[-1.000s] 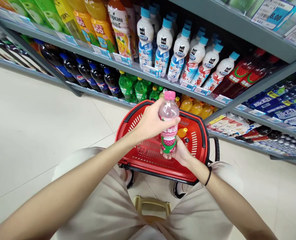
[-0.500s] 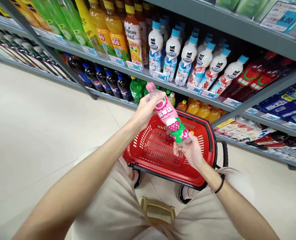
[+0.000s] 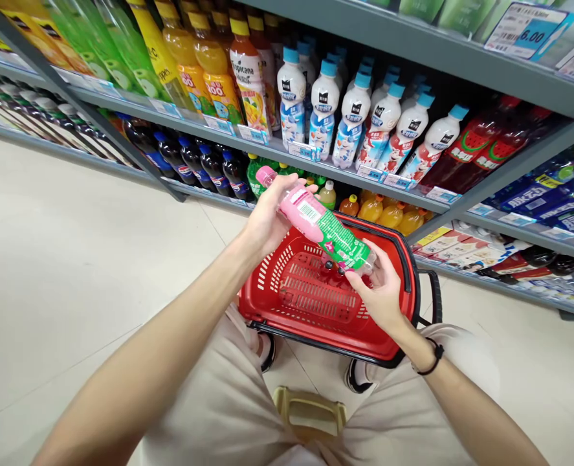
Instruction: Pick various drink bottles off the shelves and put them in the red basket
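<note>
Two hands: left hand (image 3: 267,217) wrapped round the bottle's neck end, right hand (image 3: 384,291) with fingers curled under its base; both are grasping it.
Bottle: clear plastic bottle (image 3: 323,226) with a round pink cap and a glossy pink-and-green sleeve, barcode upward. It is tilted nearly flat, cap to the upper left, and held in the air above the basket's far rim.
Basket: red plastic basket (image 3: 316,333) with slotted walls and floor and a black rim handle. What lies under the bottle cannot be made out.
Shelves: grey metal shelves (image 3: 413,48) packed with white blue-capped bottles (image 3: 354,116), orange juice bottles (image 3: 211,71) and dark cola bottles (image 3: 194,162).
Open room: pale glossy floor tiles (image 3: 73,226) stretch wide to the basket's left.
</note>
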`<state>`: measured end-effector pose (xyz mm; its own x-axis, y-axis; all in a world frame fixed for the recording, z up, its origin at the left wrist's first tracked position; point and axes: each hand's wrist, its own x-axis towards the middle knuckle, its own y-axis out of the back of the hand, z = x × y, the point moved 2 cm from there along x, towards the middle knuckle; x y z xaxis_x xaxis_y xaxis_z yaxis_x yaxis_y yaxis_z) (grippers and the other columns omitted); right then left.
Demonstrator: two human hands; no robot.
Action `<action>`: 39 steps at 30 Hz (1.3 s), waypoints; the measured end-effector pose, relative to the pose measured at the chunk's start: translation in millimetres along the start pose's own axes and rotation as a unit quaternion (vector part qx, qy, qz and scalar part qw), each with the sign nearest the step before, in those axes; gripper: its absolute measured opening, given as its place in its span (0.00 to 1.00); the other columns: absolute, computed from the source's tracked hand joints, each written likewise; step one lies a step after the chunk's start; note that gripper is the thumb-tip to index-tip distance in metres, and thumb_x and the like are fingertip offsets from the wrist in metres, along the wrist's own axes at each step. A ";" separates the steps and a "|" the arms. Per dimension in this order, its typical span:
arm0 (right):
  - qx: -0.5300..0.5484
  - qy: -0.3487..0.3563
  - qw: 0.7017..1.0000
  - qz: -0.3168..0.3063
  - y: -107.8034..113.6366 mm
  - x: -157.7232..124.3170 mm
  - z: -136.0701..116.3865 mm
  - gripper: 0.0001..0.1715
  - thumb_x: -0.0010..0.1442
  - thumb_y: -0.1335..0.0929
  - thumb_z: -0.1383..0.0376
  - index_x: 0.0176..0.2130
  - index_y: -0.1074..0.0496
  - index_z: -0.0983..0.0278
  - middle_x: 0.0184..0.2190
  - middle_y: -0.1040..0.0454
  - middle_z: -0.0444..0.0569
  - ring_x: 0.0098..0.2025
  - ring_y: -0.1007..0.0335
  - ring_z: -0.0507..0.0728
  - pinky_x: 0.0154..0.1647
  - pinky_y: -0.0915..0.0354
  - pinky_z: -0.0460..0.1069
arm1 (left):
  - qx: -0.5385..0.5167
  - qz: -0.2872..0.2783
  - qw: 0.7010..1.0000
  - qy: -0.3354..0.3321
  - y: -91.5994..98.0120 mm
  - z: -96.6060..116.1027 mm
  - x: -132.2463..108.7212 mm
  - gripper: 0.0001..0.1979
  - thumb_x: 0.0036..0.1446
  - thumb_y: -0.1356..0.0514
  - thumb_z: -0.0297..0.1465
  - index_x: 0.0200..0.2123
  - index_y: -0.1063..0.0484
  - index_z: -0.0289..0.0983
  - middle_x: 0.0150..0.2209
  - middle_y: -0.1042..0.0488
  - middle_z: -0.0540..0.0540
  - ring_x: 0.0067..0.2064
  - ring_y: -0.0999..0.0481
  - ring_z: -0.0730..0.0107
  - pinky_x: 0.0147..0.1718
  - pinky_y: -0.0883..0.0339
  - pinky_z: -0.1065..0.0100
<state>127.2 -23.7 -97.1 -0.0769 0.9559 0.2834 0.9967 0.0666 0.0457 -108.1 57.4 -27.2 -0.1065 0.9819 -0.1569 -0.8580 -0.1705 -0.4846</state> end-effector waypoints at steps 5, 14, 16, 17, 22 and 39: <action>-0.116 0.096 0.989 0.008 10.5 -0.3 2.5 0.39 0.57 0.18 0.62 0.63 0.30 0.59 0.59 0.25 0.56 0.58 0.23 0.63 0.58 0.22 0.57 | -0.012 -0.009 1.000 0.001 1.6 -1.9 0.3 0.20 0.51 0.28 0.44 0.42 0.24 0.38 0.48 0.17 0.42 0.50 0.16 0.53 0.54 0.20 0.54; -0.110 0.156 0.981 0.044 12.2 0.5 9.0 0.35 0.55 0.17 0.63 0.54 0.33 0.60 0.54 0.26 0.57 0.57 0.23 0.62 0.55 0.21 0.57 | -0.016 -0.010 1.000 -0.007 -5.0 -2.4 1.3 0.17 0.51 0.29 0.42 0.39 0.23 0.38 0.45 0.16 0.43 0.46 0.14 0.57 0.50 0.19 0.58; -0.107 0.148 0.982 0.042 11.7 0.5 8.5 0.34 0.54 0.17 0.63 0.51 0.35 0.60 0.53 0.26 0.56 0.55 0.22 0.61 0.54 0.21 0.57 | -0.016 -0.012 1.000 -0.011 -5.3 -2.5 1.3 0.17 0.51 0.29 0.42 0.39 0.23 0.37 0.45 0.16 0.43 0.45 0.14 0.58 0.50 0.18 0.58; -0.105 0.140 0.984 0.040 11.6 0.1 8.0 0.34 0.53 0.17 0.63 0.50 0.35 0.60 0.52 0.25 0.56 0.55 0.22 0.61 0.53 0.21 0.57 | -0.017 -0.013 1.000 -0.011 -5.2 -2.5 1.2 0.16 0.51 0.29 0.41 0.38 0.23 0.37 0.44 0.16 0.43 0.44 0.14 0.58 0.50 0.18 0.58; -0.092 0.105 0.989 0.039 12.1 -4.5 4.7 0.35 0.50 0.16 0.61 0.48 0.35 0.60 0.50 0.24 0.55 0.52 0.21 0.60 0.52 0.21 0.56 | -0.018 -0.017 1.000 -0.007 -6.2 -2.2 -1.6 0.16 0.51 0.28 0.42 0.37 0.24 0.38 0.43 0.16 0.44 0.45 0.14 0.56 0.50 0.18 0.57; 0.170 -0.169 0.970 -0.038 -4.3 6.6 3.3 0.29 0.58 0.20 0.50 0.39 0.37 0.60 0.27 0.23 0.41 0.21 0.28 0.52 0.19 0.36 0.44 | -0.016 -0.067 0.996 -0.060 -14.7 14.9 -14.1 0.25 0.55 0.36 0.46 0.52 0.24 0.38 0.52 0.17 0.40 0.60 0.20 0.46 0.62 0.27 0.48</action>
<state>122.5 -16.7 -98.6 -0.1952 0.9799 -0.0416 0.9434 0.1760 -0.2811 -101.4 47.4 -5.0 -0.0531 0.9985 0.0137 -0.8525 -0.0382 -0.5213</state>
